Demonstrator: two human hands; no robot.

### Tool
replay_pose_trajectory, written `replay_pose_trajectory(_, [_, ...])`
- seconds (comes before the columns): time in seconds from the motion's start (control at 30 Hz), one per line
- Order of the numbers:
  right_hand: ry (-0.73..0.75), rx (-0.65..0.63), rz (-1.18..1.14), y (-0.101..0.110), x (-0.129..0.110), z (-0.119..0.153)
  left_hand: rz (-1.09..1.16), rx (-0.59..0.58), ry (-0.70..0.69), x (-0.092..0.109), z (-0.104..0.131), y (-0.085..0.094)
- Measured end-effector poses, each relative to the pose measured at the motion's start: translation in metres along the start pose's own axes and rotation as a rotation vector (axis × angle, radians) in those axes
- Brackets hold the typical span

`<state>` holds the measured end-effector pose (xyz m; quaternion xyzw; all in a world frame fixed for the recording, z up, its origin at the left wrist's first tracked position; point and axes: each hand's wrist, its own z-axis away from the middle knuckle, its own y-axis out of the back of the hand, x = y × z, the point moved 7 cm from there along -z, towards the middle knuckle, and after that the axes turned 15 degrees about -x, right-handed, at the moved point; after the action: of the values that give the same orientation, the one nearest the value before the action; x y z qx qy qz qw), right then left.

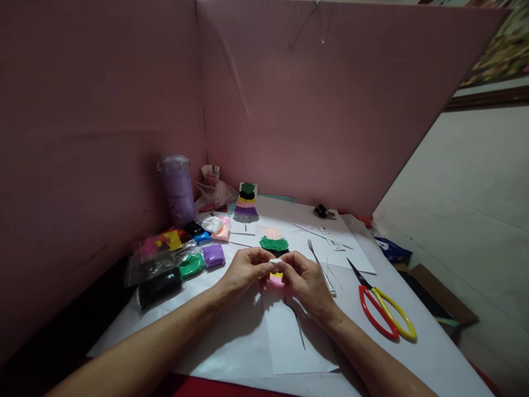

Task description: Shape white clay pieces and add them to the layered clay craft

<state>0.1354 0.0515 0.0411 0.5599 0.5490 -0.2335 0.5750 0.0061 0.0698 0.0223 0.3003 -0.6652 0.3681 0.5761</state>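
A small lump of white modelling clay (275, 261) is pinched between the fingertips of my left hand (252, 266) and my right hand (305, 274). Both hands hover over a white paper sheet (291, 347). On that sheet lies a feather shape in bands of coloured clay (274, 242), peach, green, black, yellow and pink, partly covered by my fingers. A dark drawn stem line (296, 317) runs down from it. Further back is a similar, finished-looking banded feather picture (247, 210). To the right of my right hand rests a fork (320, 267).
Scissors (382, 309) with red and yellow handles lie at the right. Several bags of coloured clay, including a purple packet (214, 255) and a green packet (192, 266), crowd the left. A purple cylinder (178, 187) stands behind them. Keys (324, 212) lie near the pink wall.
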Motion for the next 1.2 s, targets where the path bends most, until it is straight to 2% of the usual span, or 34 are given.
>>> replay_pose_trajectory(0.17, [-0.001, 0.019, 0.020, 0.0024, -0.0008, 0.0004, 0.001, -0.006, 0.003, -0.0001, 0.0002, -0.0027])
replay_pose_trajectory(0.33, [-0.008, 0.006, 0.011, 0.0008, 0.0031, 0.0008, 0.059, 0.044, -0.002, -0.0050, 0.0000, 0.0014])
replay_pose_trajectory(0.5, [-0.012, -0.003, 0.014, -0.0003, 0.0030, 0.0007, -0.019, -0.021, 0.023, -0.0034, -0.0008, -0.0025])
replay_pose_trajectory(0.7, [0.000, 0.014, 0.105, 0.0011, -0.0011, 0.0000, -0.027, 0.003, 0.023, 0.0021, -0.0006, -0.0026])
replay_pose_trajectory(1.0, [0.021, 0.018, 0.080, 0.0019, 0.0038, -0.0003, -0.012, 0.010, 0.019, 0.0014, -0.0014, -0.0017])
replay_pose_trajectory(1.2, [0.032, -0.039, 0.085, -0.0017, 0.0014, -0.0014, 0.029, 0.025, 0.023, -0.0010, -0.0013, -0.0018])
